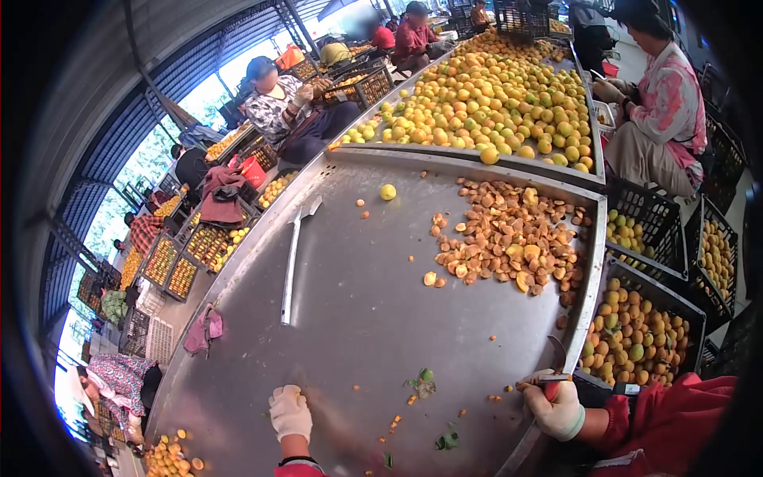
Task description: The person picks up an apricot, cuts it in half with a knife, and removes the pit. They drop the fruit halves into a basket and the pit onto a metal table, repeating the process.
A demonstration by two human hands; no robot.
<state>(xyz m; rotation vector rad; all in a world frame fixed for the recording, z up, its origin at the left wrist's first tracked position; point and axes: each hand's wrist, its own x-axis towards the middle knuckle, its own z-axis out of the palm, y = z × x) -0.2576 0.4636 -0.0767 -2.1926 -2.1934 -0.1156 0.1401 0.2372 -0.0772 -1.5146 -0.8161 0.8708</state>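
My left hand (292,413), in a pale glove, rests low over the metal table (358,318) with its fingers curled in. What it holds, if anything, is hidden; a yellowish patch shows at the fingertips. My right hand (559,411), also gloved, grips a small knife (551,389) with a red handle and a curved blade pointing up, beside the table's right rim. Between the hands lie green leaves (425,384) and small orange scraps (395,423). Farther up sits a heap of halved apricots (513,234).
A long-handled metal scraper (292,262) and a dark pink cloth (204,331) lie toward the left rim. One whole apricot (388,191) is near the far edge. Beyond are piled apricots (493,103); filled crates (636,334) stand right. Other people sit around.
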